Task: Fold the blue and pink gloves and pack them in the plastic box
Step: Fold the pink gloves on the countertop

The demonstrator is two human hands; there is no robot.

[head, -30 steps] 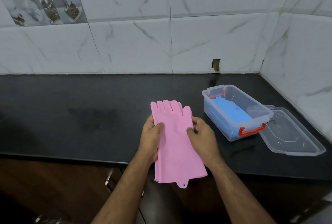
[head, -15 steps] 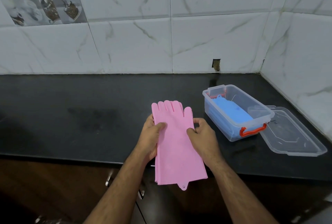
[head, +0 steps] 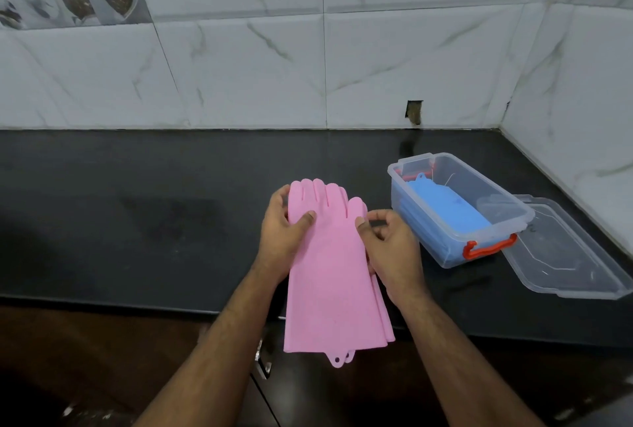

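Head view: the left hand [head: 282, 238] has its thumb pressed on the top face of the pink gloves [head: 329, 276], with the other fingers curled round the left edge near the glove fingers. The right hand [head: 390, 252] pinches the opposite edge just below the glove thumb, thumb on top and the other fingers bent behind. Both hands are therefore grasping the pink gloves, one on each side.

The pink gloves appear to be a stacked pair, lying lengthwise with the finger end over the black counter [head: 137, 221] and the cuff end overhanging its front edge. They are flat and not yet folded.

To the right, the plastic box [head: 455, 255] stands open on the counter with the blue gloves [head: 445, 207] already inside, lying along its length. Its clear lid [head: 575, 269] rests beside it on the far right, partly touching the box.

The blue half of the job looks done, and the step in hand seems to be squaring up the pink pair before folding. The next move likely calls for bringing one end over the other while both layers stay aligned, so the bundle is short enough to fit in the box on top of the blue gloves.
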